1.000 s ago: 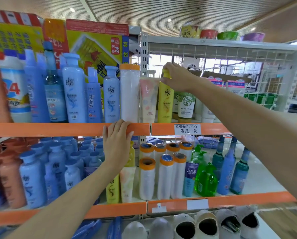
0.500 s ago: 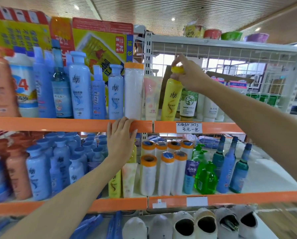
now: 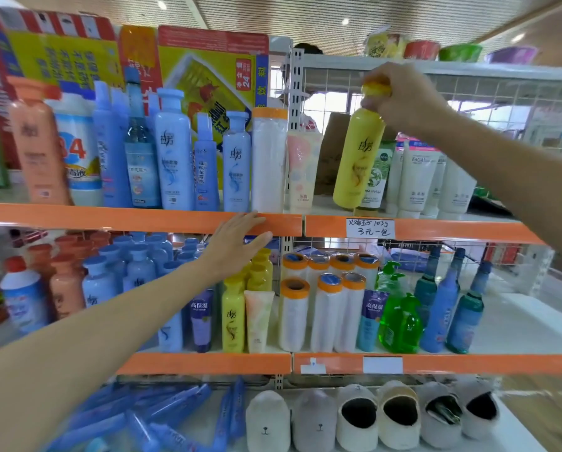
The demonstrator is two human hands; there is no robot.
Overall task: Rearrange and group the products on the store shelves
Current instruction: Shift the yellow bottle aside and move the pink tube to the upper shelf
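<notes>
My right hand (image 3: pixel 403 96) grips the cap of a yellow bottle (image 3: pixel 357 161) and holds it tilted, lifted above the upper shelf beside a pink tube (image 3: pixel 302 171) and white tubes (image 3: pixel 416 177). My left hand (image 3: pixel 237 246) lies with straight fingers against the orange rail of the upper shelf (image 3: pixel 136 218). Just below that hand, on the middle shelf, stand more yellow bottles (image 3: pixel 233 316). Blue bottles (image 3: pixel 173 151) and an orange-capped white roll (image 3: pixel 269 158) fill the upper shelf's left part.
The middle shelf (image 3: pixel 436 363) holds blue and orange bottles, white rolls (image 3: pixel 325 314), a green pump bottle (image 3: pixel 398 318) and teal bottles (image 3: pixel 462 318). Slippers (image 3: pixel 357 415) and blue packets (image 3: pixel 162 415) lie on the bottom shelf. Big cartons (image 3: pixel 207 70) stand behind the upper shelf.
My right hand has lifted the yellow bottle off the upper shelf and moved it right and up, tilting it. My left hand stays on the orange rail.
</notes>
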